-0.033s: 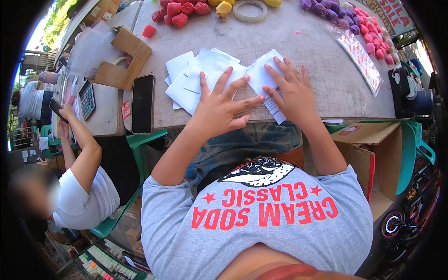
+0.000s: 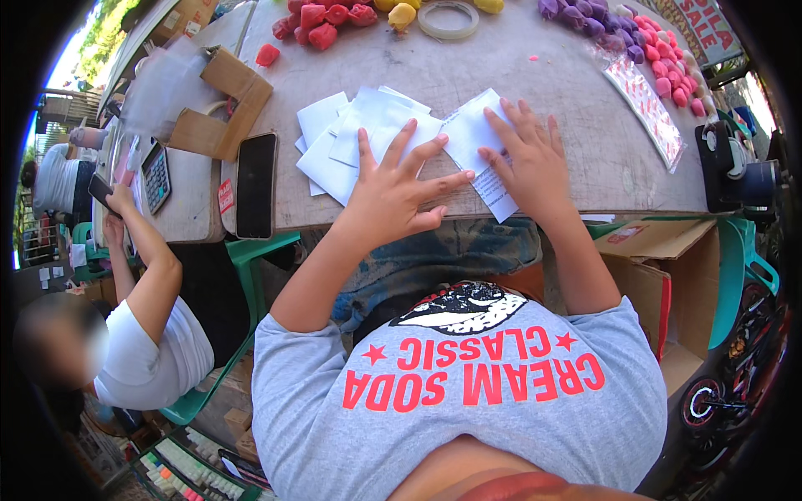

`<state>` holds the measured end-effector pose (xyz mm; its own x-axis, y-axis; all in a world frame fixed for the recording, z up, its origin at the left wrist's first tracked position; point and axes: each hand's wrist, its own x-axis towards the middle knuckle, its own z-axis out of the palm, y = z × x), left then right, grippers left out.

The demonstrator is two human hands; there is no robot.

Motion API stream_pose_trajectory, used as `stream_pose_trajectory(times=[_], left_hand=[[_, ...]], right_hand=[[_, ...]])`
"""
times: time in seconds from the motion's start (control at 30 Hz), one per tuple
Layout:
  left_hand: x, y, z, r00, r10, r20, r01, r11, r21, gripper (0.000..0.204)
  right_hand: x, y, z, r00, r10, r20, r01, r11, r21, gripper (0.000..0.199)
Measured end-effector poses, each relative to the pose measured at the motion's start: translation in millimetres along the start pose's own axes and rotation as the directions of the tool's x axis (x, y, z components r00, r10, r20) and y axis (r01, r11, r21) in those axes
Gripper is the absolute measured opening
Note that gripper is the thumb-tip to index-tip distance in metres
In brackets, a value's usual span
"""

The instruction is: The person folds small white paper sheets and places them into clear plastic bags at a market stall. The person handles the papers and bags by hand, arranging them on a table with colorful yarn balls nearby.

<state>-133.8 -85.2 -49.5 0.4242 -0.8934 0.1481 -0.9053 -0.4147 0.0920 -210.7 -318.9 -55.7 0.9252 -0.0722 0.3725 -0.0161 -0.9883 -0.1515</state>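
Observation:
Several white folded paper sheets (image 2: 334,163) lie overlapping near the table's front edge. My left hand (image 2: 398,179) rests over the right part of that pile, its fingers spread wide. One printed paper strip (image 2: 474,138) lies slantwise just to the right, its lower end close to the edge. Over the right side of this strip is my right hand (image 2: 530,159), palm down with fingers stretched and slightly apart. Neither hand grips anything. My hands cover parts of the papers.
A black phone (image 2: 256,185) and an opened cardboard box (image 2: 219,104) are at the left. Red wrapped pieces (image 2: 322,35), a tape roll (image 2: 447,18), purple and pink pieces (image 2: 660,58) line the far side. A plastic packet (image 2: 643,108) lies right. A co-worker (image 2: 159,351) sits left.
My right hand has shifted slightly to the right across the printed strip, baring more of it. My left hand and the pile stay put.

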Motion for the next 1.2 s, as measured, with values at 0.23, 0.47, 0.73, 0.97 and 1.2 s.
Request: stream_pose_trajectory(times=[0.23,0.47,0.73,0.97,1.2], left_hand=[[3.0,-2.8,2.7,1.000,-0.008,0.007,0.008,1.000,0.003,0.062],[2.7,-5.9,6.8,0.998,0.023,-0.064,-0.021,0.999,0.028,0.072],[-3.3,-11.5,20.3,0.957,0.007,-0.291,-0.030,0.997,-0.076,0.113],[0.5,-2.9,2.6,0.983,-0.074,-0.166,0.071,0.997,-0.029,0.082],[0.2,2.3,7.4,0.956,-0.207,-0.207,0.201,0.978,-0.048,0.059]], right_hand=[[15.2,41.6,8.5,0.980,0.178,-0.090,-0.181,0.983,-0.026,0.039],[18.8,31.1,-9.7,0.957,0.277,-0.091,-0.238,0.922,0.304,0.015],[54.9,7.5,-1.0,0.842,0.540,0.017,-0.114,0.146,0.983,0.023],[57.8,-30.8,-1.6,0.946,0.120,0.302,-0.318,0.537,0.781,0.019],[5.3,14.3,-60.1,0.935,-0.300,0.192,0.200,0.889,0.412,0.032]])
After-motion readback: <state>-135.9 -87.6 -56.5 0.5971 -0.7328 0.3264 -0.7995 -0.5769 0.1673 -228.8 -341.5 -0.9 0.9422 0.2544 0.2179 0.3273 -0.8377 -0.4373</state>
